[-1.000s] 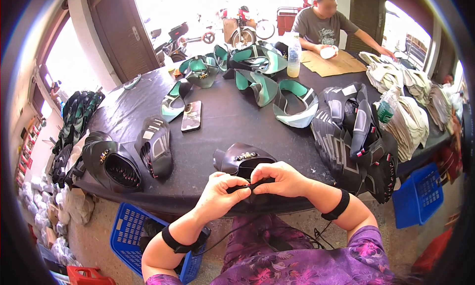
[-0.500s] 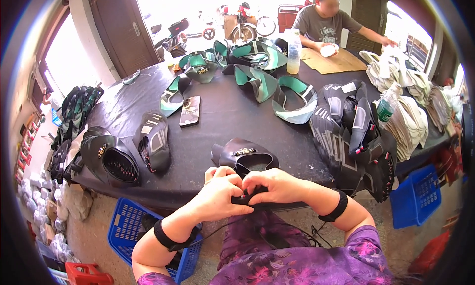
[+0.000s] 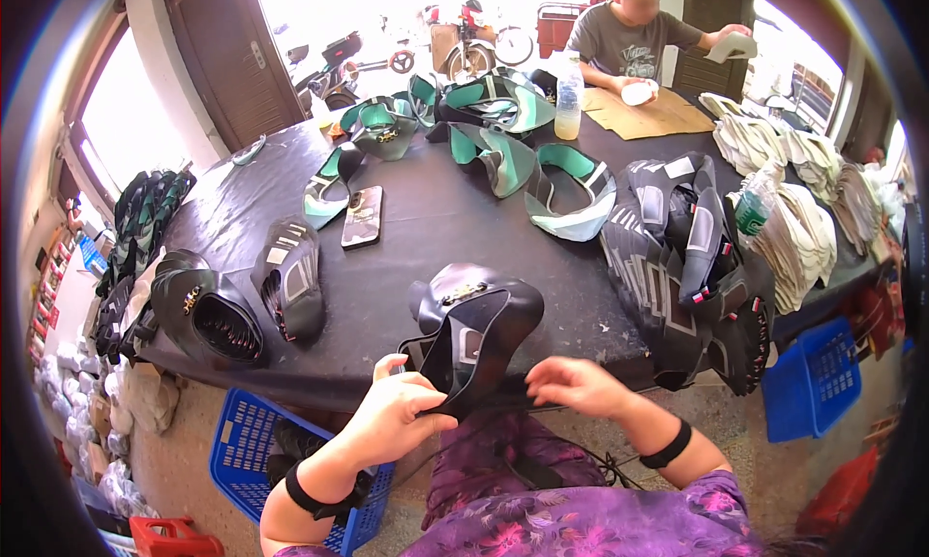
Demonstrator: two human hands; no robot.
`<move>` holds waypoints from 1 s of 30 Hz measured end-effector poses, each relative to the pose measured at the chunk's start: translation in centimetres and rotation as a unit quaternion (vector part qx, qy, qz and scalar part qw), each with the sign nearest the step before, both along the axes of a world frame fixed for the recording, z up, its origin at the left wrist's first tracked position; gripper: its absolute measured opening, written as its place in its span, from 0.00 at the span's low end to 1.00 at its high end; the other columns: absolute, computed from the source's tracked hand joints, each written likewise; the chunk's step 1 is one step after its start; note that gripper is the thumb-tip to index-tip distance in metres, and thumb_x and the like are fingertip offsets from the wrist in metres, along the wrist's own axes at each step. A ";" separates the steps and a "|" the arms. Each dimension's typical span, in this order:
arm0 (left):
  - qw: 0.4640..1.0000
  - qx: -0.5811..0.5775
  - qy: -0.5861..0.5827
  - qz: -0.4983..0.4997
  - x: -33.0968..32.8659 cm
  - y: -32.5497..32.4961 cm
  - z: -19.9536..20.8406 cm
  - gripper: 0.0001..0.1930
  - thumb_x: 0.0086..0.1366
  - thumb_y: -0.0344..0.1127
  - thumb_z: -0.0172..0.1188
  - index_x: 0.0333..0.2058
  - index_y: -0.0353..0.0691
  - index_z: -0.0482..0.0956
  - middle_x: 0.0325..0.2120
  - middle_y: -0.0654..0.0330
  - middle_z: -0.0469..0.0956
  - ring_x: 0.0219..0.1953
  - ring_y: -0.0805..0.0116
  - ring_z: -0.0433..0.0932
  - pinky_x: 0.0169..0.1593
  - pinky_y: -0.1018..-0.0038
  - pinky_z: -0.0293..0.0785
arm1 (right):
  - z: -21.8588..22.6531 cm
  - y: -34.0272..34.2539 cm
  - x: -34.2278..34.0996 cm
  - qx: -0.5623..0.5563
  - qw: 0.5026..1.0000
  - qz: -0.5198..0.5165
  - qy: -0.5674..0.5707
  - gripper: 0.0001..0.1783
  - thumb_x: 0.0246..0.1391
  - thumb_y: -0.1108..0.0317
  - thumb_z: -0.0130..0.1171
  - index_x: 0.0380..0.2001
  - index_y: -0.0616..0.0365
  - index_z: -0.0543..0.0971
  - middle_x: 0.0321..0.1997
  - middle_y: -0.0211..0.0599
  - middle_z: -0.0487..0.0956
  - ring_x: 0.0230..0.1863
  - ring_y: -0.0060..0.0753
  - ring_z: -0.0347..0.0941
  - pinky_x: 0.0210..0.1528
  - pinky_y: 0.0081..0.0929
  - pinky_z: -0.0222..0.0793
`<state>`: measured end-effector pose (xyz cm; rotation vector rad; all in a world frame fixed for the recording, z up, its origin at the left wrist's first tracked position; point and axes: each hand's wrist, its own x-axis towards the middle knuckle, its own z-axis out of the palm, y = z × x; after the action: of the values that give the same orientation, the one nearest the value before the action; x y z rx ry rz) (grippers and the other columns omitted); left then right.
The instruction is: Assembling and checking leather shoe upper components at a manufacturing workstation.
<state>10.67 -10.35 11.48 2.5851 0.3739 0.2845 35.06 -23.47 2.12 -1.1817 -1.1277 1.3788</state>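
A black leather shoe upper [image 3: 510, 310] with a gold chain ornament stands over the table's near edge. My left hand [image 3: 395, 414] pinches its near, lower end between thumb and fingers; the upper's opening and grey lining show. Just right of it, my right hand [image 3: 578, 383] hangs in the air, fingers loosely bent and apart, touching nothing. Left on the table lie a stack of black shoe uppers [image 3: 179, 305] with a similar ornament and a striped black upper [image 3: 290, 281].
A phone [image 3: 363, 216] and green-lined uppers [image 3: 571, 194] lie farther back. Piled striped uppers [image 3: 668, 257] and white fabric pieces [image 3: 798, 242] fill the right. Blue baskets [image 3: 237, 441] stand below both sides. Across the table a person [image 3: 634, 44] handles white pieces near cardboard [image 3: 648, 117].
The upper has been raised and tipped up in my left hand. My right hand has let go and moved right, opening. Across the table, the person has lifted a white piece.
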 end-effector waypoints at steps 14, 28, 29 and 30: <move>0.993 -0.037 -0.028 -0.107 -1.2 -1.9 -0.3 0.11 0.46 0.41 0.64 0.22 0.42 0.74 0.23 0.68 0.73 0.35 0.72 0.71 0.56 0.54 0.42 | -0.9 5.6 -6.6 -0.026 0.861 0.023 0.508 0.20 0.53 0.60 0.53 0.45 0.61 0.69 0.38 0.39 0.76 0.37 0.31 0.74 0.41 0.30 0.72; 0.985 -0.077 -0.155 0.008 -2.0 -1.3 -2.1 0.11 0.48 0.35 0.63 0.14 0.41 0.72 0.14 0.69 0.70 0.29 0.76 0.72 0.57 0.60 0.42 | 1.1 3.5 -5.7 0.062 0.862 -0.084 0.496 0.23 0.51 0.65 0.55 0.50 0.55 0.64 0.46 0.35 0.71 0.46 0.29 0.70 0.49 0.29 0.68; 0.984 -0.086 -0.154 0.007 -1.8 -1.5 -2.0 0.11 0.48 0.35 0.63 0.14 0.41 0.72 0.14 0.69 0.70 0.29 0.75 0.71 0.57 0.61 0.42 | 0.7 3.5 -5.5 0.057 0.860 -0.087 0.500 0.23 0.51 0.66 0.55 0.51 0.55 0.64 0.48 0.35 0.69 0.47 0.29 0.69 0.50 0.29 0.67; 0.983 -0.095 -0.156 0.003 -1.8 -1.5 -2.1 0.10 0.48 0.35 0.63 0.14 0.40 0.72 0.14 0.69 0.69 0.30 0.75 0.71 0.57 0.61 0.41 | 0.3 3.6 -5.4 0.052 0.860 -0.092 0.499 0.23 0.51 0.67 0.55 0.51 0.55 0.64 0.49 0.35 0.68 0.48 0.29 0.68 0.51 0.29 0.67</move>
<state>8.90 -11.87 9.37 2.3037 0.2786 0.6159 29.63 -19.89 2.39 -0.3355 -0.3144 1.4566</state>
